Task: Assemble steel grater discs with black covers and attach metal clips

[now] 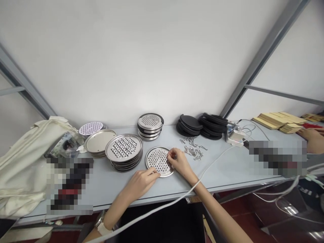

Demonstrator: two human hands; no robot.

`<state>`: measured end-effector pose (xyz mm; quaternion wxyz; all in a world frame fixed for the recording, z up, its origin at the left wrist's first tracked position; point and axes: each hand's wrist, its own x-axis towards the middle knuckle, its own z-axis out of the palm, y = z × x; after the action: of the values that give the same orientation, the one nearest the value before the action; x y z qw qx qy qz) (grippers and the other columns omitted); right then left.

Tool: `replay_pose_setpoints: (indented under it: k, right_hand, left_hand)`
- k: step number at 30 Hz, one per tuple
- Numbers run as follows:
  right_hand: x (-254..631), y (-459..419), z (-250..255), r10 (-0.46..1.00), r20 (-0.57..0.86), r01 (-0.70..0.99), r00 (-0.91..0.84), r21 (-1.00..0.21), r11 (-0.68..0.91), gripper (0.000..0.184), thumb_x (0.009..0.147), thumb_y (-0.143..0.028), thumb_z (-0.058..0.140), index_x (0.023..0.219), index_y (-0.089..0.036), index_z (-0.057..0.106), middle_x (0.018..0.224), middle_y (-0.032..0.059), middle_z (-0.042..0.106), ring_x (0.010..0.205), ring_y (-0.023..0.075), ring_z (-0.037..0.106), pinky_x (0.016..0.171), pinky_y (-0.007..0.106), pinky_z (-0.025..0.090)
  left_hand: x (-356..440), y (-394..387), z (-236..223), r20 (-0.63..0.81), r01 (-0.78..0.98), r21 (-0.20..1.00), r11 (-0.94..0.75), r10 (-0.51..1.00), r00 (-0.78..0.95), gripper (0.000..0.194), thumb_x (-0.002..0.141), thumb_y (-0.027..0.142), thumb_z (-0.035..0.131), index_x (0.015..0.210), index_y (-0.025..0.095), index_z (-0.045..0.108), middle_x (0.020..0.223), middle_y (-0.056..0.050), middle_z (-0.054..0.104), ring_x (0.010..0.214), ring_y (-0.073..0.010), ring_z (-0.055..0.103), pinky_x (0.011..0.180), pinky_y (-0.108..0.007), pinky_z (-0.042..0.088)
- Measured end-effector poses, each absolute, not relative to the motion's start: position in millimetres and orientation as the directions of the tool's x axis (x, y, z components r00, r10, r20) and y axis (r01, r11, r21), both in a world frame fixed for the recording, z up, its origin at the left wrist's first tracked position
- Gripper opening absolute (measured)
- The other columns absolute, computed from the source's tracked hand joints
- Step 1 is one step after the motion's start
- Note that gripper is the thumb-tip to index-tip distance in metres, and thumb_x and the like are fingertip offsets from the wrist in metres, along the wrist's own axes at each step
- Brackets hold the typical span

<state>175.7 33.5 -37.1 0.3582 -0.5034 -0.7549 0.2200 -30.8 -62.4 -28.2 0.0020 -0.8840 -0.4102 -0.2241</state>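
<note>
Our disc point(158, 158) lies flat on the table point(210, 173) between both hands, from our left hand point(139, 184) between one and two o'clock, from our right hand point(180, 162) at nine. Being round, it has no long axis. The left fingertips meet its rim at seven o'clock; whether they clasp it, we cannot tell. The right fingers, pinched together above its three o'clock side, hide anything they may hold. The right hand is nearer the hooks point(198, 154), at the disc's two o'clock.

Soft, diffuse light brightens the wall point(162, 60), and the outer edges look stretched.
</note>
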Motion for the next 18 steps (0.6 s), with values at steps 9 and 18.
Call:
replay_pose_setpoints:
  k: [9, 18]
  right_hand:
    - [184, 17, -35, 0.901, 0.377, 0.554, -0.215, -0.713, 0.430, 0.015, 0.085, -0.025, 0.047, 0.075, -0.019, 0.056, 0.074, 0.0032, 0.059, 0.075, 0.0189, 0.052, 0.076, 0.033, 0.039]
    - [201, 23, -48, 0.922, 0.383, 0.439, -0.048, -0.821, 0.364, 0.018, 0.086, -0.029, 0.043, 0.082, -0.018, 0.056, 0.083, 0.0069, 0.062, 0.080, 0.0211, 0.056, 0.077, 0.035, 0.044]
  left_hand:
    - [-27, -64, -20, 0.320, 0.747, 0.246, -0.617, 0.780, 0.539, 0.018, 0.095, 0.025, 0.043, 0.102, 0.020, 0.058, 0.099, -0.004, 0.058, 0.079, -0.0117, 0.061, 0.070, -0.022, 0.047]
    - [-28, -61, -25, 0.320, 0.769, 0.337, -0.544, 0.834, 0.450, 0.029, 0.091, 0.036, 0.052, 0.117, 0.023, 0.057, 0.124, -0.005, 0.056, 0.089, -0.0156, 0.065, 0.076, -0.027, 0.052]
